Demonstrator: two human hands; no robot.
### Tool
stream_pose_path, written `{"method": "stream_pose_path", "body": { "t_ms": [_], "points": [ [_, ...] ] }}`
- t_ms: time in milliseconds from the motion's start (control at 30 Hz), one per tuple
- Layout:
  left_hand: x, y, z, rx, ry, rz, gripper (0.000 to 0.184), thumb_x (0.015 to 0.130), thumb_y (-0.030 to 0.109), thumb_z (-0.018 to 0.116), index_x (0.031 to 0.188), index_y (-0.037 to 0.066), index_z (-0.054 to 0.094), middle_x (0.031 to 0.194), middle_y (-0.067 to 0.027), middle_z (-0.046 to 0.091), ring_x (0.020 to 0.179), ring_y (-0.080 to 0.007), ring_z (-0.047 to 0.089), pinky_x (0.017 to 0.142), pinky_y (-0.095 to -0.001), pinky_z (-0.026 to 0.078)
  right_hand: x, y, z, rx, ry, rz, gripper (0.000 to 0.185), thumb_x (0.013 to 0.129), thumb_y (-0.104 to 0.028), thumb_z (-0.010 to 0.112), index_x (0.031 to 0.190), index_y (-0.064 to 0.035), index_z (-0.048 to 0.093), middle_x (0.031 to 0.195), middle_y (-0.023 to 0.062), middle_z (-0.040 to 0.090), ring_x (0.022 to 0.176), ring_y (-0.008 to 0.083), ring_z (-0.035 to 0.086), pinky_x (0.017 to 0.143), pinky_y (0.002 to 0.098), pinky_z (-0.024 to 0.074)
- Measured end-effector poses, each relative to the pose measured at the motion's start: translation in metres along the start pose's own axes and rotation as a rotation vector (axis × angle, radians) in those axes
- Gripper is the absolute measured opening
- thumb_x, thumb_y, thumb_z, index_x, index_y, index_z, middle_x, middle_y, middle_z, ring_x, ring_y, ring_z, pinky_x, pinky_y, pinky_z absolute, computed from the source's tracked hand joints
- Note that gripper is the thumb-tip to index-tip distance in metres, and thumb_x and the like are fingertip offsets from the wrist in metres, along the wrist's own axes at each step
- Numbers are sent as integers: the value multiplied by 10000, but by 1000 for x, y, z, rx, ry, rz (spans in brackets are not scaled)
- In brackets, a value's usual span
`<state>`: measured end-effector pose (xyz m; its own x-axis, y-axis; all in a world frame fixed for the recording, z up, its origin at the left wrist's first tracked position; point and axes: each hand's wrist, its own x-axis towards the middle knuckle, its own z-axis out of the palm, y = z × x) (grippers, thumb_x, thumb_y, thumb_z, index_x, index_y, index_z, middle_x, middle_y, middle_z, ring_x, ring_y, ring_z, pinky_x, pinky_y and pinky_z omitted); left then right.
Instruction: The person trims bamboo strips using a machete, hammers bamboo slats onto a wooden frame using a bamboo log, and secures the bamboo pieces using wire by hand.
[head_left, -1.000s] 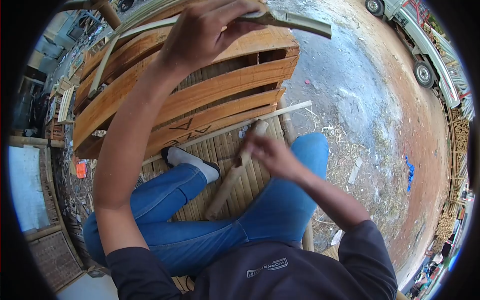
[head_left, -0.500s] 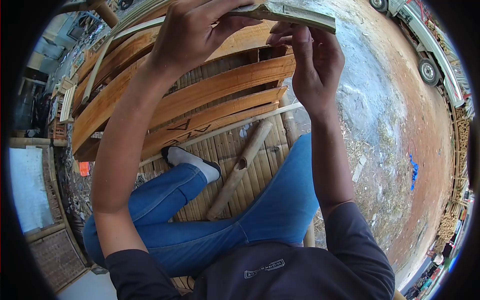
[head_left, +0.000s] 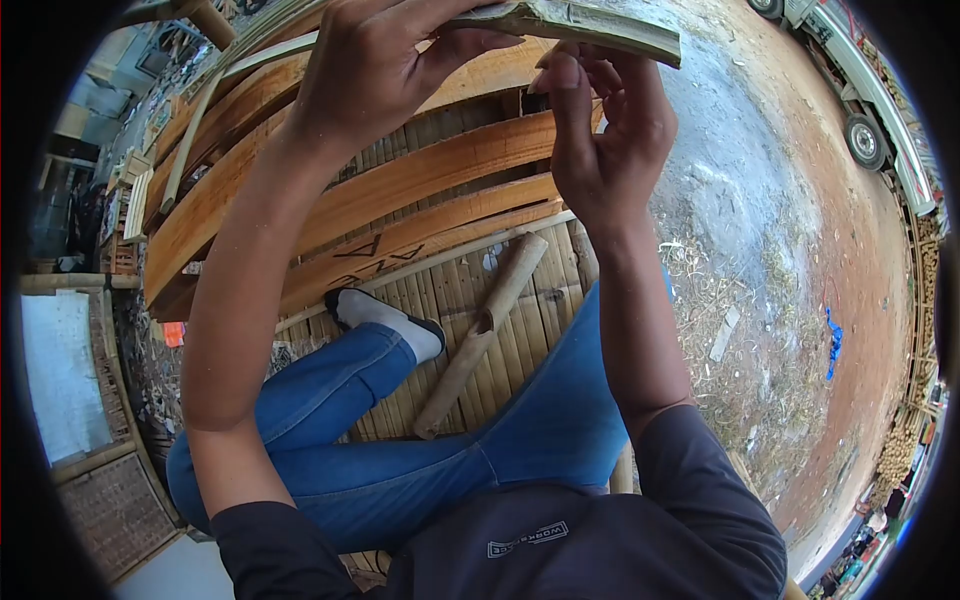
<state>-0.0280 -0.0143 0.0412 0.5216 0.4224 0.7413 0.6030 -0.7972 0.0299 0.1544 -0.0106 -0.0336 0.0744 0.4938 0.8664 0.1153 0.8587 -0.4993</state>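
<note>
A split piece of bamboo point(head_left: 605, 30) is held up at the top of the view, with a jagged notch along its upper edge. My left hand point(head_left: 365, 85) grips its left part, thumb below, with the rest of that end out of frame. Just beneath the right part is my right hand point(head_left: 618, 140), its fingers curled and thumb drawn in near the bamboo's lower edge. What those fingertips hold, if anything, does not show. A round bamboo tube point(head_left: 460, 370) with a cut opening lies between my legs on the slatted bamboo platform point(head_left: 415, 300).
A wooden slatted frame point(head_left: 430, 190) stands right in front of me, with thin bamboo strips point(head_left: 190, 150) leaning on its left. My foot point(head_left: 385, 320) rests beside it. Dusty ground, a blue scrap point(head_left: 833, 345) and a parked truck point(head_left: 850, 90) are to the right.
My right hand has shifted left along the underside of the bamboo piece. The piece itself has moved slightly right, and my left hand still grips it.
</note>
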Motion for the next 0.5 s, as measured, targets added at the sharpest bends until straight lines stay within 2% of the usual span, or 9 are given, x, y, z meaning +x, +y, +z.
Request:
{"method": "stream_pose_path", "body": {
  "t_ms": [67, 167, 267, 367, 467, 500],
  "points": [
    [-3, -3, 5, -77, 49, -12, 292, 906, 275, 707, 1008, 7, 653, 769, -110, 656, 648, -243, 667, 557, -351, 493, 2, 1, 1, -34, 1, -57, 118, 888, -81, 700, 925, -7, 616, 766, 86, 660, 682, 201, 688, 616, 293, 535],
    [-2, -1, 3, -19, 28, -1, 297, 904, 287, 706, 998, 9, 656, 763, -108, 651, 640, -250, 665, 554, -352, 493, -1, 8, -6, -64, -115, -107, 177, 986, -80, 595, 1095, 60, 586, 890, 99, 672, 780, 135, 666, 748, 284, 561],
    [-1, -1, 0, 32, 3, 5, 310, 904, 303, 703, 991, 9, 658, 761, -106, 645, 640, -255, 662, 553, -354, 491, -3, 10, -7, 103, -82, 3, 187, 980, -98, 614, 1074, 63, 596, 852, 93, 670, 777, 132, 660, 726, 271, 553],
    [-3, -2, 4, 7, 42, 30, 318, 902, 311, 704, 988, 8, 660, 759, -105, 640, 648, -254, 661, 553, -355, 490, -7, 17, -1, 271, -23, -15, 203, 975, -121, 636, 1061, 61, 607, 843, 93, 680, 782, 130, 661, 701, 255, 543],
    [-2, -1, 7, 8, 79, 73, 310, 890, 294, 716, 987, 4, 660, 760, -104, 638, 658, -252, 661, 556, -355, 490, -9, 20, 7, 310, 58, -36, 209, 972, -142, 651, 1043, 52, 619, 830, 95, 689, 743, 133, 663, 662, 250, 535],
    [-2, 0, 7, 16, 86, 85, 306, 885, 285, 722, 987, 3, 661, 760, -103, 638, 661, -251, 662, 557, -354, 490, -11, 21, 9, 319, 107, 5, 227, 944, -161, 691, 1026, 43, 636, 844, 88, 691, 747, 126, 647, 661, 249, 516]
  ]
}}
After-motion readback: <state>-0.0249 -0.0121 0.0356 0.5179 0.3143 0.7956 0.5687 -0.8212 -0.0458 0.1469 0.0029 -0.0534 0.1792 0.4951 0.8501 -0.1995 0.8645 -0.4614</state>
